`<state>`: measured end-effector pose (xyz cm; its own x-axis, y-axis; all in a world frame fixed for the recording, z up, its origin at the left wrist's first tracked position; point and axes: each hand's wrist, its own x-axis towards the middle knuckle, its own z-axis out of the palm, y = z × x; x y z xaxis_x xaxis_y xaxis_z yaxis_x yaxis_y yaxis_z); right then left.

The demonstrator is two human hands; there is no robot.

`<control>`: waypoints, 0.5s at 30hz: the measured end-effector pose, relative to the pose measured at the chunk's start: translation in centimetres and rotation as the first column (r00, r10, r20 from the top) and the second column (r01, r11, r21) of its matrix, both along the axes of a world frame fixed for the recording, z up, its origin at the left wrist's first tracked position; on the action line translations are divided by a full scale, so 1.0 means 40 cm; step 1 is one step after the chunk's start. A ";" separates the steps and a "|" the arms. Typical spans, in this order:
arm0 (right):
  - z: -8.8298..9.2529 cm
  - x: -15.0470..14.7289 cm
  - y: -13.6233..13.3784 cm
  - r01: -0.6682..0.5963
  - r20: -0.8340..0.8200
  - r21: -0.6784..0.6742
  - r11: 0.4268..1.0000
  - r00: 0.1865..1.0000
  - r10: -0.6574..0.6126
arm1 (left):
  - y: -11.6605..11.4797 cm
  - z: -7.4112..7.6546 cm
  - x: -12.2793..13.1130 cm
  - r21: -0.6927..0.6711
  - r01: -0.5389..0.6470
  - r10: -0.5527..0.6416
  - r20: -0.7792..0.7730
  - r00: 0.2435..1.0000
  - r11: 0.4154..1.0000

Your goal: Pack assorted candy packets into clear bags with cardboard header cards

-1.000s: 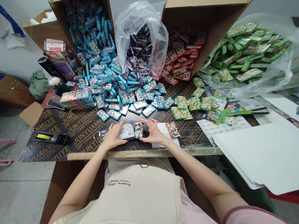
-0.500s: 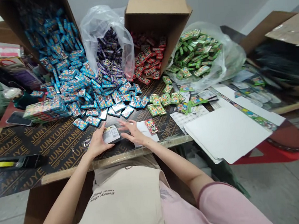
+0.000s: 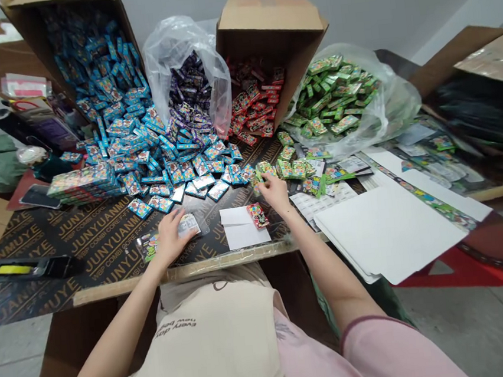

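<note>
My left hand (image 3: pixel 171 237) lies over a clear plastic bag (image 3: pixel 201 224) with a printed label card inside, thumb on its near side and fingers on its far side. Green and black print shows at the bag's left end, beyond the hand. Farther right, my right hand (image 3: pixel 275 193) reaches into the small green packets (image 3: pixel 286 170), its fingers closed on one at the group's left end; the fingers partly hide it. Between the hands lies a white folded paper (image 3: pixel 240 234) with a red packet (image 3: pixel 258 216) on its right edge.
Blue packets (image 3: pixel 140 146) spill from a carton at the back left. Purple packets (image 3: pixel 188 88) fill a plastic bag, red ones (image 3: pixel 253 111) a carton, green ones (image 3: pixel 335 94) another bag. White sheets (image 3: pixel 383 223) lie right; a tape dispenser (image 3: pixel 28 269) sits left.
My right hand has moved right and away from me, from beside the bag to the green packets. My left hand stays at the bag, whose left end now shows green print.
</note>
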<state>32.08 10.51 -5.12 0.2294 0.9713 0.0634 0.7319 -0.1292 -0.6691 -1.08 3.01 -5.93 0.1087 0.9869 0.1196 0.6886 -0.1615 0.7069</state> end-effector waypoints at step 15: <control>0.071 -0.257 -0.156 -0.708 -0.073 0.280 0.648 0.658 0.750 | -0.003 0.053 0.074 -0.516 0.186 0.304 0.717 0.628 0.836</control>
